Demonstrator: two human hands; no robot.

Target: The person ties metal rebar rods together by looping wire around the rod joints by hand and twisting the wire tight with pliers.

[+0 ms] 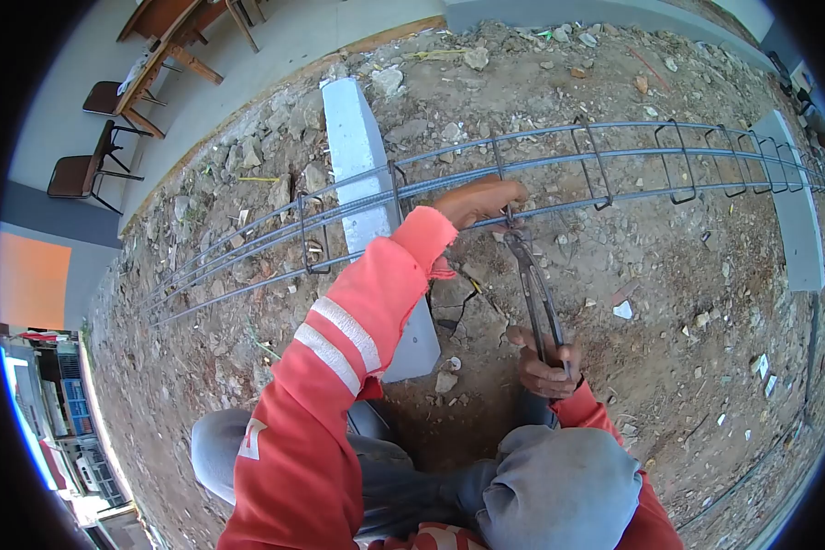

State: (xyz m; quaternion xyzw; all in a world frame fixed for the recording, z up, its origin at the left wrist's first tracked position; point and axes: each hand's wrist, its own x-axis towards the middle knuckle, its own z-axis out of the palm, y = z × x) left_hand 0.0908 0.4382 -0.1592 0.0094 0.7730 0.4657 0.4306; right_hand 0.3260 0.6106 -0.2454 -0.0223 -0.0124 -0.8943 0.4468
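My left hand [481,200] reaches across to the long steel reinforcing bars [559,163], its fingers closed around a square wire stirrup [496,152] on them. Part of that stirrup is hidden behind the hand. Lower down, my right hand [548,363] grips both handles of long dark pincers [533,286]. The pincers' jaws point up and meet the near bar and the stirrup, just below my left fingertips. Whether a tie wire sits in the jaws is too small to tell.
The bar cage rests across a pale beam [356,137] and another pale beam [791,206] at the right. More stirrups [676,163] hang along it. Rubble and stones [284,188] cover the ground. Chairs [75,176] and a wooden table [160,46] stand upper left.
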